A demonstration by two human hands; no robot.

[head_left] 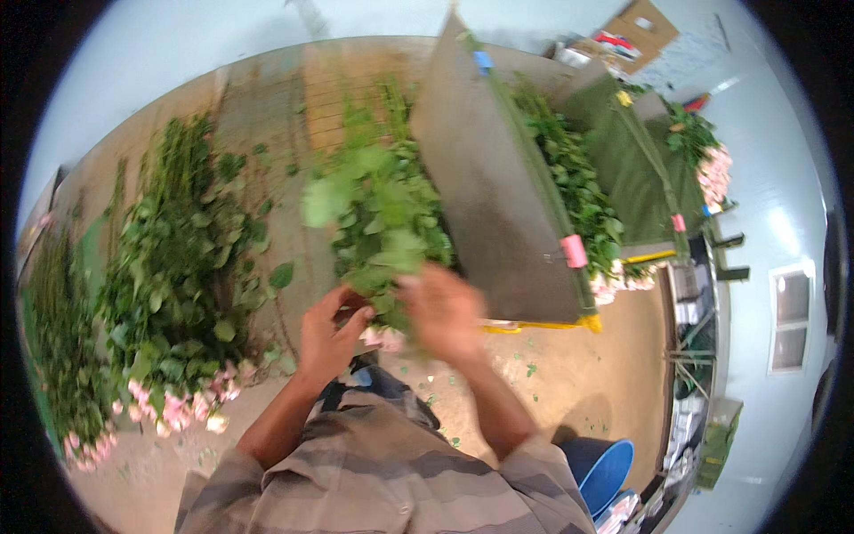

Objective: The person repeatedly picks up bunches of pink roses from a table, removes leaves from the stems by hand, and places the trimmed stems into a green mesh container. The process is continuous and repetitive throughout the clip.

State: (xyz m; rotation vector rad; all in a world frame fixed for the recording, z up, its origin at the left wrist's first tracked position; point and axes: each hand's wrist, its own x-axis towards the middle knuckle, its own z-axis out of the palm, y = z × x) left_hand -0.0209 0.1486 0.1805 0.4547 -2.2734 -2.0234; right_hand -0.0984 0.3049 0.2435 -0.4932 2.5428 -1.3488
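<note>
My left hand (334, 327) is curled at the lower edge of a leafy bunch of roses (387, 191), its fingers closed round part of it just left of some pink blooms (382, 338). On the bunch's right side, my right hand (440, 311) is smeared by motion among the upper leaves and stems, so its grip is unclear. The bunch lies on a worn work table (294, 214), beside an upright grey-brown panel (489, 205) with a green edge and coloured clips.
More rose bunches lie at the left (178, 249) and between green dividers (640, 178) at the right. A blue bucket (605, 472) stands on the floor at lower right. A cardboard box (640, 31) sits at the top right, and racks (694, 311) line the right wall.
</note>
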